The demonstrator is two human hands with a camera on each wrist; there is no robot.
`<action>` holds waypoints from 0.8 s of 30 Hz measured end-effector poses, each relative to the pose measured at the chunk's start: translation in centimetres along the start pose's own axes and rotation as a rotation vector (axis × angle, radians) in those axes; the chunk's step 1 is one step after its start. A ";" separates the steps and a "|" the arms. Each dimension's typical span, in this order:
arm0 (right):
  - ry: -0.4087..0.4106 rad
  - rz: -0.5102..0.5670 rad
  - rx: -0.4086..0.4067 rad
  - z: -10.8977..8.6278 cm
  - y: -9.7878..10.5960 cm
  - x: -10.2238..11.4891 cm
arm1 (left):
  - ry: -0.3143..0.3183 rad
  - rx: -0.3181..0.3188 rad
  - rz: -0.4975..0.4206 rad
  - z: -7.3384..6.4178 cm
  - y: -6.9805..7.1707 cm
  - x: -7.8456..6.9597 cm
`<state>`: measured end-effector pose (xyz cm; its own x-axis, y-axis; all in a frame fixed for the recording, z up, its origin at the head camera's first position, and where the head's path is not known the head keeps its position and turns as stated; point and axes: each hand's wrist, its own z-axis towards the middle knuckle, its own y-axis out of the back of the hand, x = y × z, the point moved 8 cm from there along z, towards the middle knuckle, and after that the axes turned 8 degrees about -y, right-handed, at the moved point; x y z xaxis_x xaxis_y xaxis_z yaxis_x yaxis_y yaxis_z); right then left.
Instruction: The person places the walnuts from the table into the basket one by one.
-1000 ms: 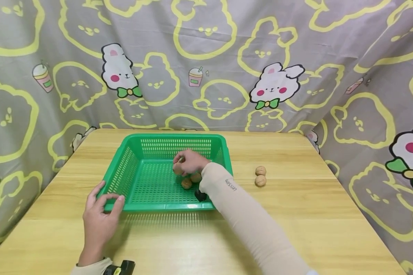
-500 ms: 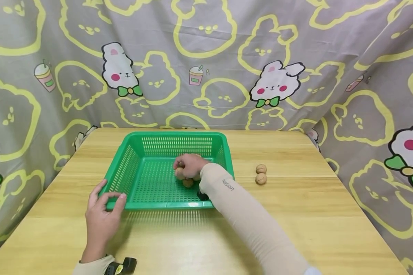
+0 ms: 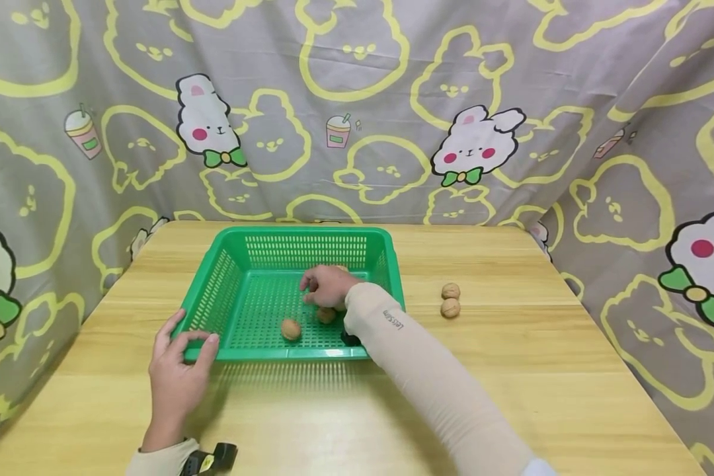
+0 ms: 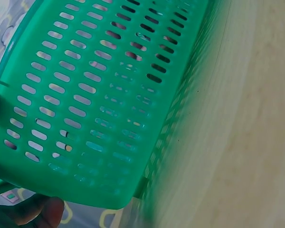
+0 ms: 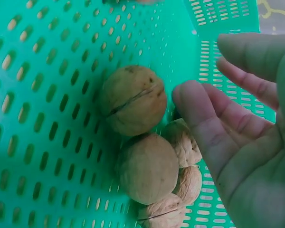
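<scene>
A green plastic basket [image 3: 303, 230] with slotted walls stands on the table. My left hand [image 3: 178, 373] grips its near left corner, fingers over the rim and thumb at the front edge. Inside the basket, my right hand [image 3: 328, 287] hovers with loosely bent fingers and holds nothing. One walnut [image 3: 291, 329] lies by itself toward the front; another walnut [image 3: 326, 315] shows just below the right hand, which partly hides others. In the right wrist view, several walnuts [image 5: 149, 168] cluster beside the thumb. The left wrist view shows the basket's outer wall [image 4: 76, 187] and some fingertips [image 4: 52, 211].
Two more walnuts [image 3: 450, 299] sit together on the wooden table [image 3: 512, 370], right of the basket. A patterned grey curtain [image 3: 387, 79] encloses the table at the back and both sides.
My right hand has let go of a walnut, which now lies toward the basket's front, left of the others. The left hand has stayed on the corner.
</scene>
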<state>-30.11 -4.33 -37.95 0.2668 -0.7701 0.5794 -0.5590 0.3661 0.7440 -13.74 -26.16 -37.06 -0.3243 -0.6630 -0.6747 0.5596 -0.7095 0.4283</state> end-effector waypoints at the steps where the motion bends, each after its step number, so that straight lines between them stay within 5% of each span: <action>1: 0.007 0.021 -0.011 0.0 0.2 0.1 | -0.001 0.001 -0.002 0.0 0.0 0.0; 13: 0.045 0.423 -0.169 -0.8 3.9 0.1 | 0.022 -0.002 -0.015 0.1 -0.3 -0.1; 24: 0.029 0.545 -0.272 -3.3 7.9 -2.0 | 0.036 0.008 -0.017 0.0 -0.2 -0.1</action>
<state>-32.49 1.87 -32.12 0.0226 -0.4214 0.9066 -0.4017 0.8266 0.3943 -13.81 -25.98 -37.07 -0.3062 -0.6419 -0.7030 0.5478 -0.7228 0.4213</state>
